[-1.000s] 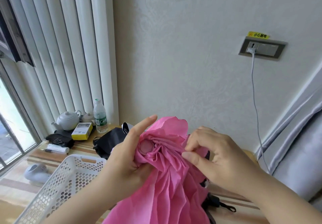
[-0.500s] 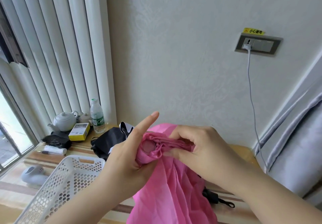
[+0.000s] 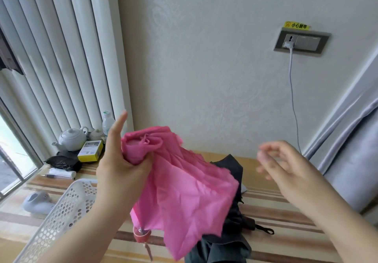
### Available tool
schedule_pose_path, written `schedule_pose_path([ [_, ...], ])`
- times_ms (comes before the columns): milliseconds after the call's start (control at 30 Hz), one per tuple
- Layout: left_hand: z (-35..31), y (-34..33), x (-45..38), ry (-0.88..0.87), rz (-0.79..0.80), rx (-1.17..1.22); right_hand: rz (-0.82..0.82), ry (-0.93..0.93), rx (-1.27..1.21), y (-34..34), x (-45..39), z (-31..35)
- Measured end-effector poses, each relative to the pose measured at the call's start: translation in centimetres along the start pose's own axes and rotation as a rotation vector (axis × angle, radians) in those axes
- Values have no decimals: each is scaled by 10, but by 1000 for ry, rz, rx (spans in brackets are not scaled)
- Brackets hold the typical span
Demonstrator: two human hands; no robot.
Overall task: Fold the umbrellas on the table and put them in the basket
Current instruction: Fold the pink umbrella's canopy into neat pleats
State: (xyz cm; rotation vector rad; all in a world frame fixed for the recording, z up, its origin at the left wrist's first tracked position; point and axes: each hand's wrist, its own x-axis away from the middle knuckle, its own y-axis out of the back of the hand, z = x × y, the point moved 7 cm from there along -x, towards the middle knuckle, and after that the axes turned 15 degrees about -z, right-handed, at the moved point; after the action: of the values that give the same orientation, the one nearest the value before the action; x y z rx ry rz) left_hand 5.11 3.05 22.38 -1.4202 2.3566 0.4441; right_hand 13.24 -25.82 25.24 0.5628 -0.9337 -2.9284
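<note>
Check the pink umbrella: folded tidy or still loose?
Still loose. The left hand grips the pink umbrella near its top, but the cloth hangs spread and crumpled, unwrapped. The right hand is off it.

A pale wall (image 3: 204,62) with a faint embossed pattern fills the back. A grey socket panel (image 3: 301,41) sits on it under a yellow sticker (image 3: 296,25), and a white cable (image 3: 293,99) hangs from its plug. White vertical blinds (image 3: 61,58) cover the left, beside a bright window (image 3: 10,156). Grey curtain (image 3: 353,140) hangs at right. The desk (image 3: 286,221) is striped.
</note>
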Motion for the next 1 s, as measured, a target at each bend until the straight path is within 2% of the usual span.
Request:
schedule_pose_path([
  [67,3,3,-2,25,-76,-51,-140,-50,-4,8,18,-16],
  [167,7,-4,-5,1,-117,-185,-198,83,-53,-12,50,-5],
  [233,11,-16,-4,13,-95,-242,-67,228,-28,-48,68,18],
  [300,14,-28,-3,36,-47,-265,226,379,43,-98,80,32],
  [367,20,-37,-3,91,4,-241,459,427,124,-136,83,24],
  [400,23,-39,-3,128,22,-206,466,411,170,-145,76,16],
  [567,37,-38,-10,347,31,-29,279,256,280,-149,53,-16],
  [633,36,-40,-12,368,33,-34,91,330,286,-142,57,-3],
  [667,35,-43,-12,366,41,-56,47,363,283,-143,59,5],
  [767,28,-56,-5,352,101,-119,130,250,402,-168,60,7],
  [833,23,-70,0,319,170,-137,99,176,409,-175,48,7],
  [900,19,-88,4,326,324,-145,62,60,277,-177,39,0],
  [967,9,-104,7,357,506,-142,76,-209,46,-179,27,-19],
  [1000,0,-105,7,313,564,-141,61,-355,-87,-176,23,-29],
])
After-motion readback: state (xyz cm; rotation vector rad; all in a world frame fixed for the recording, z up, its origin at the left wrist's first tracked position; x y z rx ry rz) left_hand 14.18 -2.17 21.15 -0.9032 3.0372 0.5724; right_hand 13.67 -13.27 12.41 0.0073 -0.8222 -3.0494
